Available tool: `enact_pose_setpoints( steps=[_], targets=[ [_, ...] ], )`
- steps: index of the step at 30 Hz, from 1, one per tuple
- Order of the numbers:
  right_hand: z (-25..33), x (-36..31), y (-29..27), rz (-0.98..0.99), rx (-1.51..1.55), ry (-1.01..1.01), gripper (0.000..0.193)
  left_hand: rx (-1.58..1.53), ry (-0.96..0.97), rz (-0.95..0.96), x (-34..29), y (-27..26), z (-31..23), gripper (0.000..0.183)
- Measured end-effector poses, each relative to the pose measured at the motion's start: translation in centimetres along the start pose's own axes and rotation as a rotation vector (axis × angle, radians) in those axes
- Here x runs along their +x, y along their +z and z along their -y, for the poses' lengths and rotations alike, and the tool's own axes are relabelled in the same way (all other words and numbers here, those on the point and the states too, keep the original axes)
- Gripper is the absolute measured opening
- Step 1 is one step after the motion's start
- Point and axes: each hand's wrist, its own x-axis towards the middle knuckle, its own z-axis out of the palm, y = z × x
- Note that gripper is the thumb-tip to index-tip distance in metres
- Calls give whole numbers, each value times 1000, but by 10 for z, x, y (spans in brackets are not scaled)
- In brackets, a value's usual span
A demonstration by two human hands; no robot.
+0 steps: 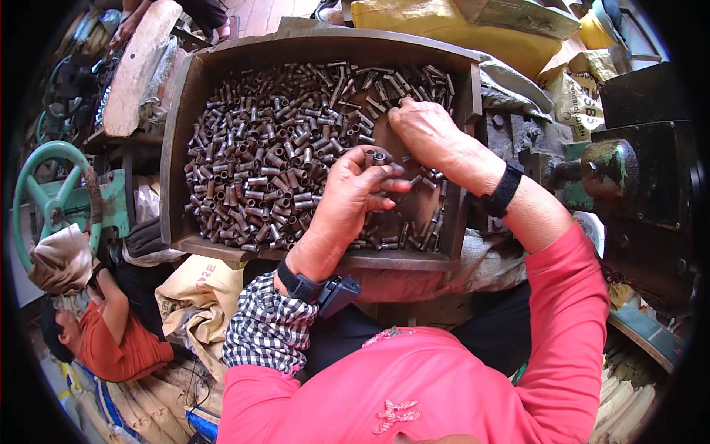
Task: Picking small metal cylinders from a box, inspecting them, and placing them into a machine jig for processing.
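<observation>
Hundreds of short metal tubes (266,148) (dull brown, hollow, cylindrical) heaped in our worn wooden tray (177,148) | our left hand (347,200) pinches a few upright tubes at its fingertips, above the tray's right side | our right hand (425,129), fingers curled, touches loose tubes just beyond.

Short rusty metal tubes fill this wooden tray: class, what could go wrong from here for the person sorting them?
1. The left hand grips several short rusty metal tubes at its fingertips; one could slip back into the heap.
2. The right hand works bare among rough tube ends, so scratches seem possible.
3. Tubes lie close to the brown wooden tray front edge and might roll off.
</observation>
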Motion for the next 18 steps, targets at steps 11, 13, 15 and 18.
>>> enact_pose_setpoints(
  steps=[11, 13, 15, 18],
  targets=[
    [16, -98, -13, -310, 988, 402, 22, 1732, 597, 42, 6, 22, 30, 19],
    [22, -115, -7, -323, 1153, 480, 21, 1782, 631, 57, 13, 25, 36, 18],
    [26, -129, -2, -312, 1180, 563, 20, 1900, 599, 100, 18, 27, 41, 19],
    [25, -138, 2, -383, 1272, 522, 19, 1943, 595, 93, 21, 30, 44, 17]
  ],
)
